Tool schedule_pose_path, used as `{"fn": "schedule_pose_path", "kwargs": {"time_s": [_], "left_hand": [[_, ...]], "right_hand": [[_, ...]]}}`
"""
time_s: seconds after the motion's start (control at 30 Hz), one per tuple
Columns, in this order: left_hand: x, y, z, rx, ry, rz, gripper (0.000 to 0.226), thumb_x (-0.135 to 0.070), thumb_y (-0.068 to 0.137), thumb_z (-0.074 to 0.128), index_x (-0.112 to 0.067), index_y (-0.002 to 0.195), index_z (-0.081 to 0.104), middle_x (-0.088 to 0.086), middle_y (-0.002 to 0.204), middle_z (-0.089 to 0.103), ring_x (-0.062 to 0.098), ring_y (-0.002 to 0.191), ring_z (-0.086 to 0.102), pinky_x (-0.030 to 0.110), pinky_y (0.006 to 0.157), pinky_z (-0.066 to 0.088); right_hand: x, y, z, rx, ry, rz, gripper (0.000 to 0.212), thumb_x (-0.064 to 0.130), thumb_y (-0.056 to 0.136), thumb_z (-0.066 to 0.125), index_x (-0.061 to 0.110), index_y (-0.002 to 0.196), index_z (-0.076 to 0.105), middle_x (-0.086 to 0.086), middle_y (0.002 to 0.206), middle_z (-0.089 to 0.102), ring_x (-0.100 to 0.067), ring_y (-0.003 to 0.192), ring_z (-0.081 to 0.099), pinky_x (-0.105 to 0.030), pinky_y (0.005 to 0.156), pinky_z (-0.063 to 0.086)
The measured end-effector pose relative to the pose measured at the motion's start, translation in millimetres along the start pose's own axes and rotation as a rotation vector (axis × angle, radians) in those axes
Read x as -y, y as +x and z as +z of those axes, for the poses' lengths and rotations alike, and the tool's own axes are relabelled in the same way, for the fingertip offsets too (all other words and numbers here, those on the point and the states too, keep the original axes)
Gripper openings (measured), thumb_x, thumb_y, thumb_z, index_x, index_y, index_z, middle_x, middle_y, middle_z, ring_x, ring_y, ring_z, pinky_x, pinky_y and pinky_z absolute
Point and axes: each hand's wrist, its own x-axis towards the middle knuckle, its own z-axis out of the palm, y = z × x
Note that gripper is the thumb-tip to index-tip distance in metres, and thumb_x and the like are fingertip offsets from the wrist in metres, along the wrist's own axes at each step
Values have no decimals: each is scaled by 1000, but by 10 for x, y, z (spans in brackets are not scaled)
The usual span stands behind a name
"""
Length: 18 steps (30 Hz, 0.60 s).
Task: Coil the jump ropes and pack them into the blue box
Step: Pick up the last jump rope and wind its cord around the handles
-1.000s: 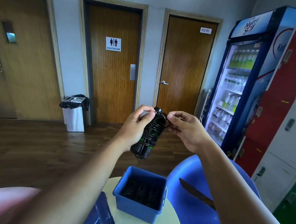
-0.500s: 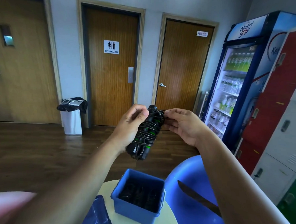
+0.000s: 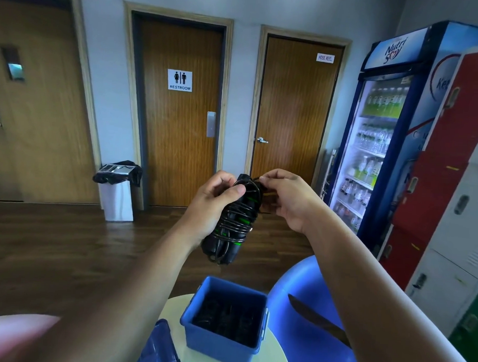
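Above the open box, in mid-air: the left hand (image 3: 212,210) is wrapped around the upper half of a coiled jump rope (image 3: 231,227), with the thumb pressed across the front of the windings. The black handles with green bands are bound together by turns of dark cord, and the bundle tilts so that its lower end points down and toward the person's left. The right hand (image 3: 286,202), just beside the bundle's top, pinches a strand of the cord between thumb and fingertips (image 3: 263,180) where it leaves the handle ends. The bundle thus lies between the two hands, well clear of the blue box (image 3: 218,345) below it. The box stands on a pale round table (image 3: 270,359) and holds dark contents too dim to tell apart. A blue lid (image 3: 159,351) lies to its left and a blue chair (image 3: 309,289) stands to its right. Compared with half a second before, both grips are unchanged — the bundle keeps the same tilt, and the box stays in place.
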Motion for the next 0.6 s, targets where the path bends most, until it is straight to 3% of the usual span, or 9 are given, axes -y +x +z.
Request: {"fn": "schedule_pose_path", "kwargs": {"time_s": [0.17,0.27,0.37,0.5,0.6], "left_hand": [[-26,-12,8,-21,31,41,14,-18,91,68,-17,83,56,20,89,62,38,77,67,46,64,58],[-82,-30,24,-45,93,98,15,-9,93,63,-16,83,55,6,77,66,24,70,68,36,59,55],[-129,-39,28,-53,109,136,14,-8,93,65,-15,84,56,1,74,66,21,68,67,34,59,54],[-156,-53,21,-88,116,181,11,-12,89,67,-13,86,56,1,76,65,21,68,65,33,59,54],[-189,-52,-37,-108,193,225,12,-6,92,66,-10,86,56,-8,72,63,10,66,62,26,59,51]], "right_hand": [[96,14,-10,40,34,84,11,13,99,57,11,92,66,-7,85,69,-22,82,62,-36,74,51],[74,11,-61,101,166,188,12,14,99,56,8,99,67,-7,81,67,-18,71,58,-27,56,51],[32,25,-44,133,265,271,16,14,100,54,6,96,67,-8,75,63,-14,61,54,-22,45,47],[-20,53,44,150,243,305,23,15,102,50,11,85,65,-3,69,57,-11,55,48,-21,46,41],[-49,86,77,156,171,328,21,14,100,50,14,84,63,-1,70,48,-10,52,42,-23,50,31]]}}
